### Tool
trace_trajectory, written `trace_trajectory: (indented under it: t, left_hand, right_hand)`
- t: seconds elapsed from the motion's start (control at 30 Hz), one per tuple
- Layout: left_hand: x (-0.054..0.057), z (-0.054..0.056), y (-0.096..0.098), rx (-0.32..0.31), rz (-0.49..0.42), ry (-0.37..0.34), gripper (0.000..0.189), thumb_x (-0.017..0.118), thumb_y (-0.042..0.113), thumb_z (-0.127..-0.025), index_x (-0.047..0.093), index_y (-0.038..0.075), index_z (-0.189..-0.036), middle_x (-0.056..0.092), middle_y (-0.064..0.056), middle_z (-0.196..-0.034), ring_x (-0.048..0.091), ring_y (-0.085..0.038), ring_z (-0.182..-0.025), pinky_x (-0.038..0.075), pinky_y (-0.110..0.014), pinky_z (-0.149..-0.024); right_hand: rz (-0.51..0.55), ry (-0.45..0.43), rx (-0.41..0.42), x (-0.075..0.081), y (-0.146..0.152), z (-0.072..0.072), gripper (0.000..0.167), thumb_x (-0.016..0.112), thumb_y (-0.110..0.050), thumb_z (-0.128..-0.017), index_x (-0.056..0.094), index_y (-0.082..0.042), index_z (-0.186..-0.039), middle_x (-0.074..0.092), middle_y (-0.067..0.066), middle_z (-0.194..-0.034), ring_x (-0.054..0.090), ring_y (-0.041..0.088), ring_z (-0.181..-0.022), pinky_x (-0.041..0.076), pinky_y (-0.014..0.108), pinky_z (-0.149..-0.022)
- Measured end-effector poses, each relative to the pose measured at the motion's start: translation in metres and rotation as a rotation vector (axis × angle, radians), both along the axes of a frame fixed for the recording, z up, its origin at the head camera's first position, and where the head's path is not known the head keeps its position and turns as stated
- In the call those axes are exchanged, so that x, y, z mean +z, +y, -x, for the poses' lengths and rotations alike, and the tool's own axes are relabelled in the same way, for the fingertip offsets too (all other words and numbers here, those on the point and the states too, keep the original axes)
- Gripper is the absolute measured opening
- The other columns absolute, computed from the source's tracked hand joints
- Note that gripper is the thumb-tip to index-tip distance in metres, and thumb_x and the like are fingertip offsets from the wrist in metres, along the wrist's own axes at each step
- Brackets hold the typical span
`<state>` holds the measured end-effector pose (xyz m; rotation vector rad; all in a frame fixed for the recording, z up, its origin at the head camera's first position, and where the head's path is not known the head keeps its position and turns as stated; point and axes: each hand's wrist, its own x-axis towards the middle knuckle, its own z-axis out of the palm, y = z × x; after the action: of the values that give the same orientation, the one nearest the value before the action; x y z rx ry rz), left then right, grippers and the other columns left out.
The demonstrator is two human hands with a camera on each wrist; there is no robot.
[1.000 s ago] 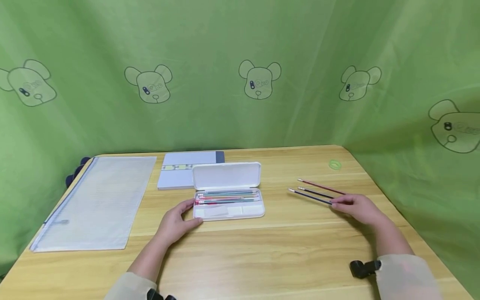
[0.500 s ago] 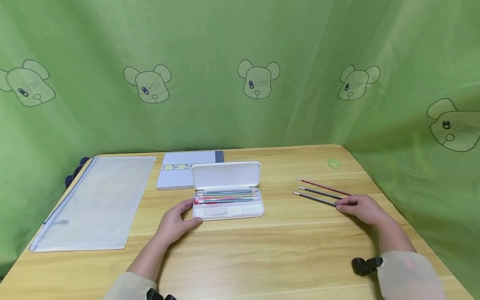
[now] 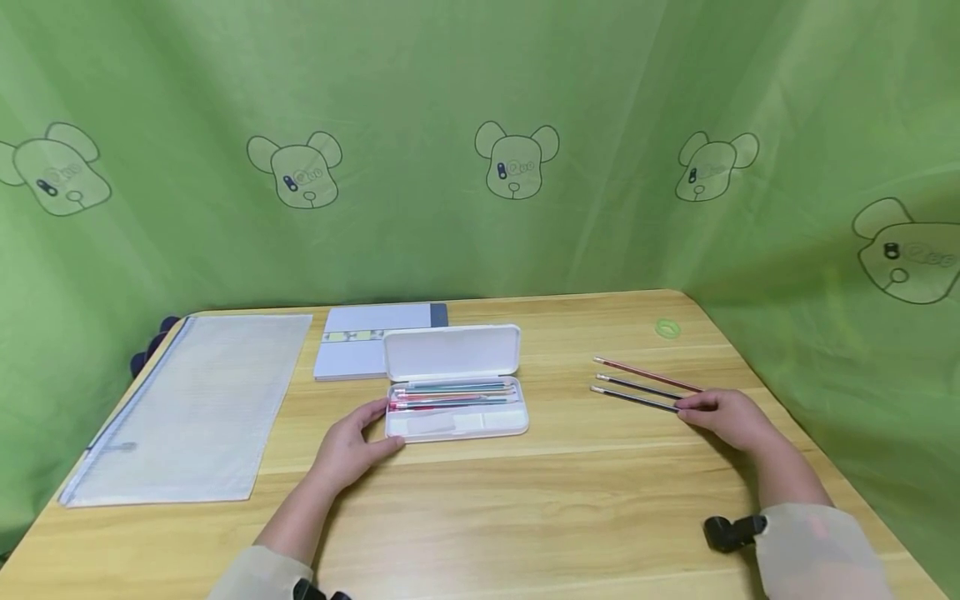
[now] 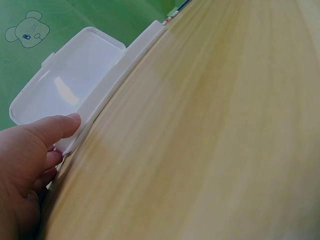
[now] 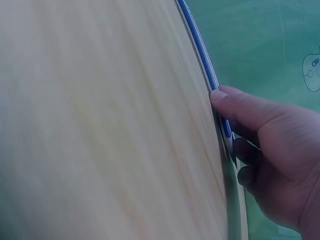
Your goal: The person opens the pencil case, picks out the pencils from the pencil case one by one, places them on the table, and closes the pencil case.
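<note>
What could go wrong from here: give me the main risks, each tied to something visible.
The right grip pinches the nearest pencil close to its sharpened end, so it might swivel if lifted.
The middle pencil and red pencil lie close by and could get nudged.
The left grip has only the left end of the pencil case; a bump might shift it.

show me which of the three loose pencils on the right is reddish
The back pencil, the one lying nearest the green ring; the middle pencil and the front pencil look dark instead.
</note>
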<state>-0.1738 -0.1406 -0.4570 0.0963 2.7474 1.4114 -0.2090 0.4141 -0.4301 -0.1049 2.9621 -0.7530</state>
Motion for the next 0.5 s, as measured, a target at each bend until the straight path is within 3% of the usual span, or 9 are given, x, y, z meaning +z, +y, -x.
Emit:
trace_trajectory:
  t: [0.3, 0.4, 0.5]
  left_hand:
    - [0.000, -0.001, 0.000, 0.005, -0.005, -0.007, 0.070, 0.078, 0.031, -0.082, 0.050, 0.008, -0.143, 0.053, -0.011, -0.145, 0.039, -0.034, -0.143, 0.029, -0.051, -0.120]
    - [0.000, -0.001, 0.000, 0.000, -0.001, 0.001, 0.070, 0.078, 0.031, -0.083, 0.049, 0.007, -0.143, 0.054, -0.011, -0.145, 0.039, -0.035, -0.142, 0.029, -0.052, -0.120]
    - [0.000, -0.001, 0.000, -0.002, 0.003, 0.005, 0.070, 0.077, 0.031, -0.083, 0.049, 0.007, -0.143, 0.054, -0.012, -0.145, 0.039, -0.035, -0.142, 0.029, -0.051, -0.120]
  right_hand:
    - [0.032, -0.011, -0.028, 0.002, -0.002, -0.001, 0.042, 0.067, -0.035, -0.092, 0.070, -0.001, -0.115, 0.064, 0.029, -0.120, 0.052, 0.052, -0.118, 0.044, 0.060, -0.095]
    - [0.048, -0.016, -0.054, 0.004, -0.007, -0.002, 0.046, 0.065, -0.041, -0.093, 0.069, -0.002, -0.117, 0.065, 0.027, -0.118, 0.058, 0.044, -0.108, 0.049, 0.048, -0.086]
    - [0.078, -0.004, -0.082, 0.007, -0.016, -0.002, 0.048, 0.065, -0.044, -0.092, 0.069, -0.004, -0.118, 0.066, 0.021, -0.109, 0.058, 0.028, -0.091, 0.048, 0.031, -0.071]
